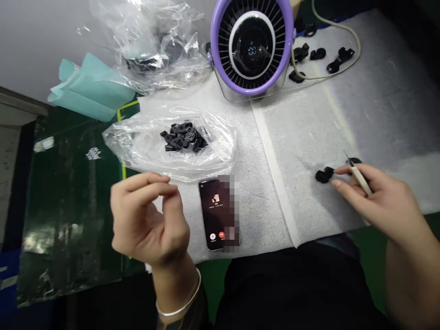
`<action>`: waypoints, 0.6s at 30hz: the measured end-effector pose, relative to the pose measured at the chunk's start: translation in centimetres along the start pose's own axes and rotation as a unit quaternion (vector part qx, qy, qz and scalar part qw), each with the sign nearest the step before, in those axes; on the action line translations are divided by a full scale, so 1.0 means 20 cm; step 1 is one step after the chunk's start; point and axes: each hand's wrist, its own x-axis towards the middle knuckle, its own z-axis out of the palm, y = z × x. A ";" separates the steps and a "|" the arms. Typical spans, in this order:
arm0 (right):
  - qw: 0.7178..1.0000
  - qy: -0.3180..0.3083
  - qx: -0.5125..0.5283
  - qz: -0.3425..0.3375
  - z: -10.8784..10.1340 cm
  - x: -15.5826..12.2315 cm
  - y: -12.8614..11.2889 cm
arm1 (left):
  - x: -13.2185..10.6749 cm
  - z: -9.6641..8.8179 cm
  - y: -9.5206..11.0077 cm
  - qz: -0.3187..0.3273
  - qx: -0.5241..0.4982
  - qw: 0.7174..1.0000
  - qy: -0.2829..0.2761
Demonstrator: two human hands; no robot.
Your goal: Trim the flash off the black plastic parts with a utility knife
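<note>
My right hand [378, 192] is closed around a slim tool with a pale handle [360, 178] and a thin, dark pointed tip. Its thumb and index finger reach the edge of a small black plastic part [323, 175] on the white mat; whether they grip it I cannot tell. Another black piece [353, 161] lies just behind the tool, partly hidden. My left hand [149, 220] is raised left of a phone [212, 213], fingers curled in against the thumb. Anything between those fingertips is hidden.
Behind the phone lies a clear plastic bag [137, 142] with several black parts [185, 136]. A purple fan [217, 55] stands at the back, beside crumpled plastic [165, 41] and a teal sheet [92, 87]. More black parts [318, 54] lie near a looped cable [357, 41].
</note>
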 end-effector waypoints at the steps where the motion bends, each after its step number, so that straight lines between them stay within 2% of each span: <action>1: 1.000 0.006 -0.023 0.004 0.00 0.02 0.02 | -0.04 0.00 0.02 -0.021 -0.020 0.999 -0.018; 5: 0.996 0.002 -0.085 0.012 0.07 0.08 0.06 | -0.19 -0.01 0.10 -0.091 -0.126 0.980 -0.125; 10: 0.992 0.011 -0.124 0.024 0.15 0.07 0.01 | -0.28 -0.01 0.16 -0.050 -0.179 0.943 -0.277; 14: 0.993 0.010 -0.113 0.015 0.14 0.06 0.04 | -0.27 0.05 0.23 0.000 -0.197 0.920 -0.338; 18: 0.998 0.001 -0.067 -0.009 0.12 0.04 0.09 | -0.29 0.11 0.32 0.017 -0.196 0.915 -0.351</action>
